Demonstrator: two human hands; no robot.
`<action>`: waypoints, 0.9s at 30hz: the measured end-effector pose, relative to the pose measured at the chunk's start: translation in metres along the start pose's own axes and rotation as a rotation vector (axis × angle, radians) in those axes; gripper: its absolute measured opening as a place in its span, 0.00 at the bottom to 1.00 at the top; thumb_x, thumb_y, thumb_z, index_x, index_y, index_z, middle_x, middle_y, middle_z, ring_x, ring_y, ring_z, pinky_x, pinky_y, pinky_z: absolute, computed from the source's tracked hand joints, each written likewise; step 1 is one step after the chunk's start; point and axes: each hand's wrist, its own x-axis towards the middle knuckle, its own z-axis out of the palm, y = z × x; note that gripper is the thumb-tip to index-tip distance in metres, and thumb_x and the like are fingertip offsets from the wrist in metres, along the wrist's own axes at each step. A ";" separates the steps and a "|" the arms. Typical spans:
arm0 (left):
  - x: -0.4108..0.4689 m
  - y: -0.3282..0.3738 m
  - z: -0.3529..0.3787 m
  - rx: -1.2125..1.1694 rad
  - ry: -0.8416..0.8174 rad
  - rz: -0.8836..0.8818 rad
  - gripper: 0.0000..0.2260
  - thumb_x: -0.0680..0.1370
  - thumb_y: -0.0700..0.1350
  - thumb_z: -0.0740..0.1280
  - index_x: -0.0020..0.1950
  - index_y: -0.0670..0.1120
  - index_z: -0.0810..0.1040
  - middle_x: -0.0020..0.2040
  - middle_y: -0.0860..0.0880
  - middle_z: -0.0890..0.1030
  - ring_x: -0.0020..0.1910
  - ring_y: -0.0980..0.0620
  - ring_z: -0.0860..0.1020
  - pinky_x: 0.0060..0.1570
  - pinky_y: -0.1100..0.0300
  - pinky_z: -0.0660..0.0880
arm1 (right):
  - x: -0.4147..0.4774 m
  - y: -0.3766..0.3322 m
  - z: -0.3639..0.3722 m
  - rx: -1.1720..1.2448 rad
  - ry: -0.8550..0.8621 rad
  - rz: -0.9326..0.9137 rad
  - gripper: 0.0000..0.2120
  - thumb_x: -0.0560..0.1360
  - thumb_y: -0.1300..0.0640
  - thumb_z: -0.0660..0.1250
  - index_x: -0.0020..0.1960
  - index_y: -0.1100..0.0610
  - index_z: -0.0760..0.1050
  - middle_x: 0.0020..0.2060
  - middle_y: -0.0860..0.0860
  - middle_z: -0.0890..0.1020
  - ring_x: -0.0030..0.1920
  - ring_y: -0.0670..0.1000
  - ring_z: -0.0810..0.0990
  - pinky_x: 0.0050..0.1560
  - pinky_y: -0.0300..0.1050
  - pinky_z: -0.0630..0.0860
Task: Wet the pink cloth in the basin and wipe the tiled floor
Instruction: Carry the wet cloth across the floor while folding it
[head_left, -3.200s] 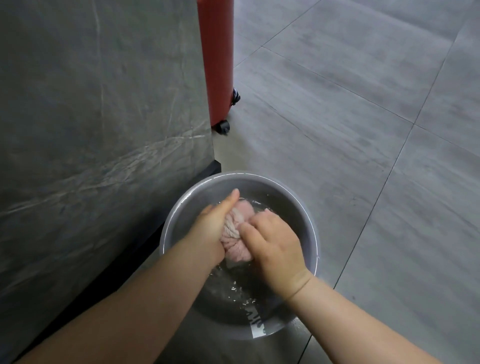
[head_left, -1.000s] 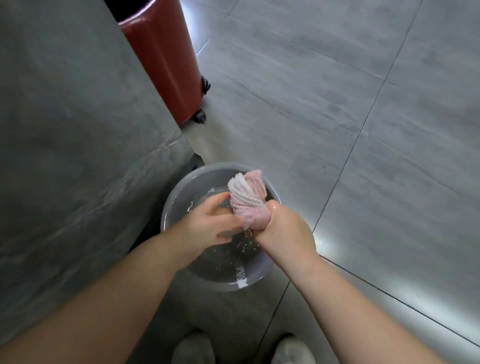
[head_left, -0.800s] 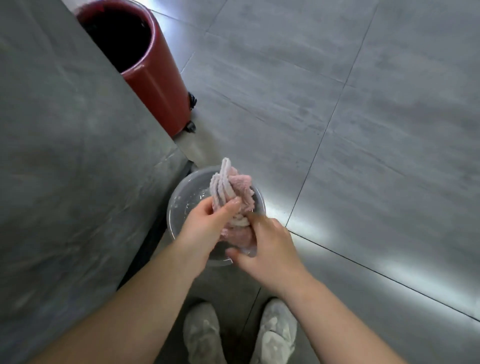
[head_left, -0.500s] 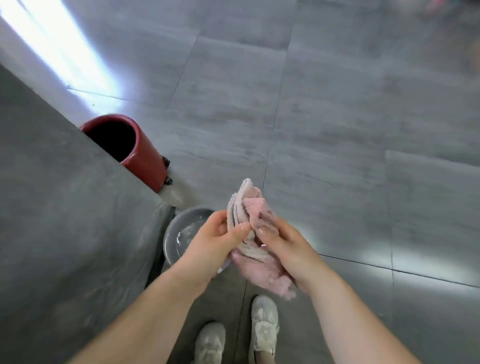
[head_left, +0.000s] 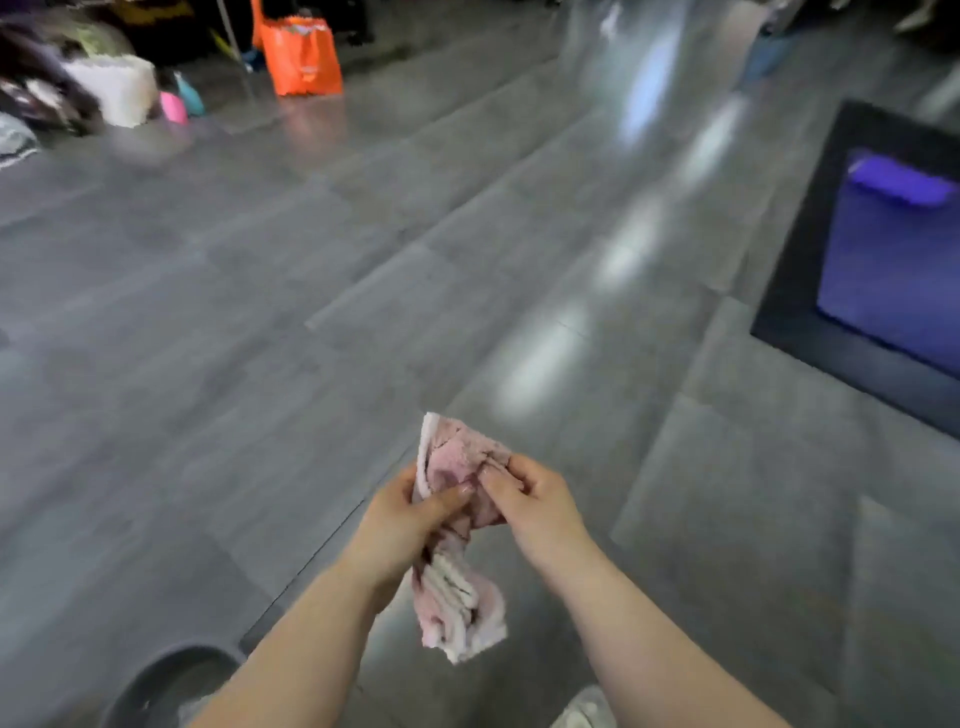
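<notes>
The pink cloth (head_left: 457, 525) is bunched and hangs in the air in front of me, its lower end drooping. My left hand (head_left: 402, 525) grips its left side and my right hand (head_left: 530, 506) pinches its upper right edge. The grey basin (head_left: 156, 680) sits on the floor at the bottom left, partly hidden by my left forearm. The grey tiled floor (head_left: 322, 322) stretches ahead, glossy with light reflections. The view is blurred by motion.
An orange bag (head_left: 301, 54), a white bag (head_left: 117, 88) and small pink and teal items stand at the far left. A dark-framed panel with a blue surface (head_left: 883, 265) lies at the right. My shoe (head_left: 584, 709) shows at the bottom edge.
The cloth was lifted out of the basin with both hands. The view swung up and right, so the grey wall and red bin are gone and the basin dropped to the bottom left.
</notes>
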 end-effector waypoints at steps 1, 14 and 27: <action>0.006 -0.002 0.033 0.039 -0.056 -0.016 0.04 0.72 0.39 0.69 0.46 0.43 0.78 0.31 0.54 0.84 0.30 0.60 0.81 0.29 0.71 0.75 | -0.010 0.005 -0.033 0.039 0.066 0.007 0.14 0.76 0.66 0.61 0.36 0.52 0.74 0.27 0.45 0.77 0.23 0.35 0.73 0.35 0.35 0.74; 0.007 -0.095 0.468 0.261 -0.602 -0.196 0.10 0.66 0.44 0.70 0.45 0.43 0.79 0.44 0.41 0.82 0.43 0.46 0.80 0.45 0.56 0.76 | -0.175 0.129 -0.389 0.365 0.788 0.169 0.12 0.74 0.64 0.65 0.38 0.52 0.66 0.36 0.49 0.74 0.35 0.41 0.74 0.33 0.25 0.71; 0.049 -0.161 0.772 0.185 -0.908 -0.408 0.08 0.76 0.39 0.62 0.48 0.38 0.78 0.36 0.44 0.85 0.35 0.49 0.84 0.32 0.62 0.79 | -0.222 0.201 -0.661 0.292 1.007 0.261 0.26 0.71 0.61 0.70 0.66 0.54 0.64 0.60 0.54 0.71 0.48 0.41 0.74 0.40 0.25 0.73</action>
